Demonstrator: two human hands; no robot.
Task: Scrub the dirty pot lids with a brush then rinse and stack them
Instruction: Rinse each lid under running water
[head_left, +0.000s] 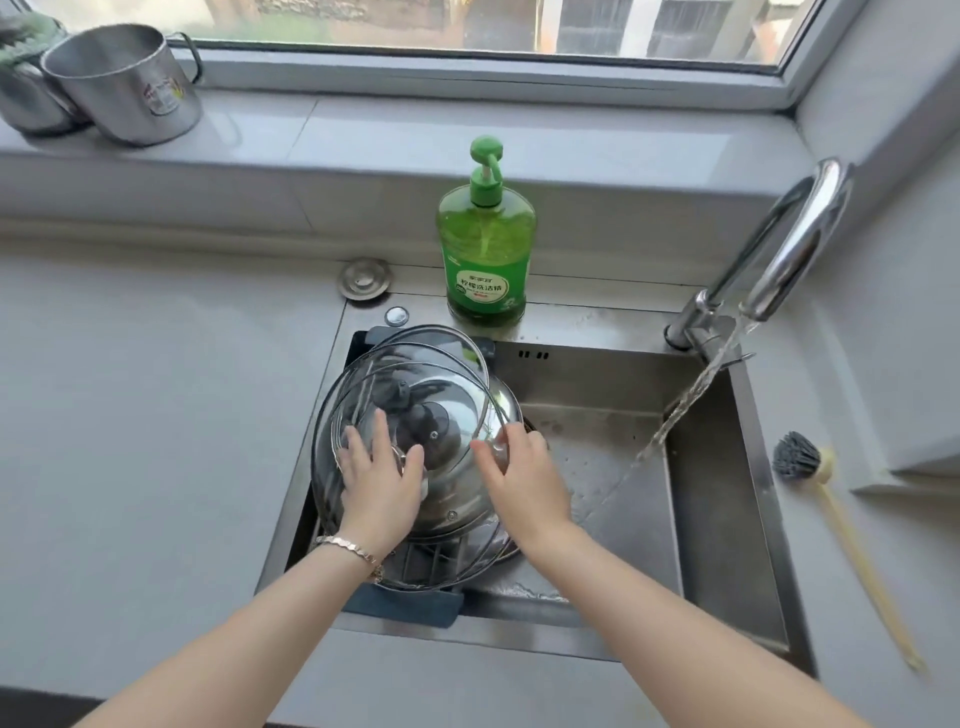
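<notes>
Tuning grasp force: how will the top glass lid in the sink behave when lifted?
Probably rigid yet breakable: the top glass lid is clear glass above a steel sink. Likely slippery, as the faucet is running beside it. Its dome rests on other lids, so it may slide.

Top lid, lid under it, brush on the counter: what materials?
Top lid: clear glass, see-through, with a shiny metal rim. Lid under it: polished steel, likely stainless, mirror-like. Brush: pale handle, wood or plastic, can't tell; dark bristles, probably synthetic.
</notes>
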